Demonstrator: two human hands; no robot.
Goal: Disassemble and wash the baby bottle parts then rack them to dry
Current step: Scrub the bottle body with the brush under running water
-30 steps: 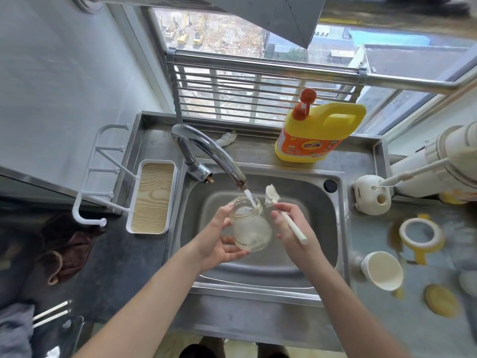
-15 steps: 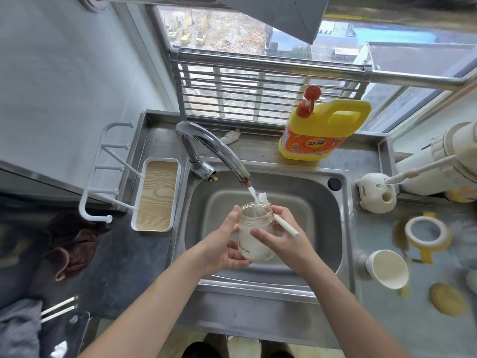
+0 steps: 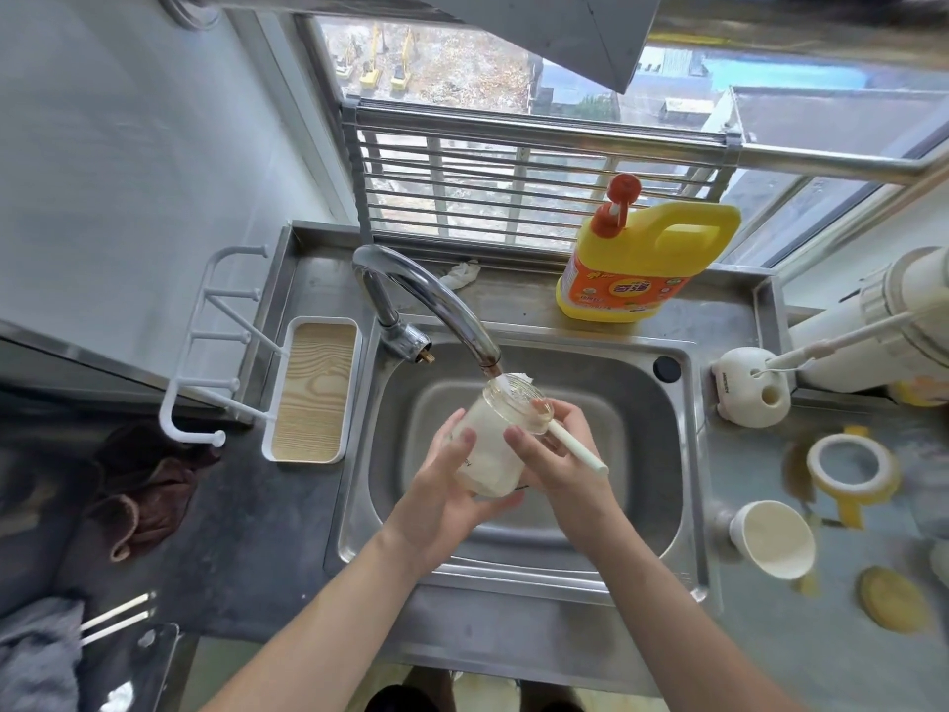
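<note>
The clear glass baby bottle (image 3: 490,454) is held over the steel sink (image 3: 637,403), tilted with its mouth under the running faucet (image 3: 436,305). My left hand (image 3: 452,501) grips the bottle's body from the left and below. My right hand (image 3: 554,454) holds the white handle of a bottle brush (image 3: 577,451); the brush passes across the bottle's mouth, and its head is hard to make out. On the counter to the right lie a yellow-and-white bottle collar (image 3: 850,467), a cream cap (image 3: 773,539) and a yellow disc (image 3: 893,598).
A white drying rack with pegs and a wood-pattern tray (image 3: 313,390) stands left of the sink. A yellow detergent jug (image 3: 642,264) sits behind it by the window. A white brush holder (image 3: 752,385) is at the sink's right corner. A brown cloth (image 3: 138,485) lies on the left counter.
My right hand moved the brush from beside the bottle onto its mouth. The bottle rose closer to the faucet and is now whitish inside.
</note>
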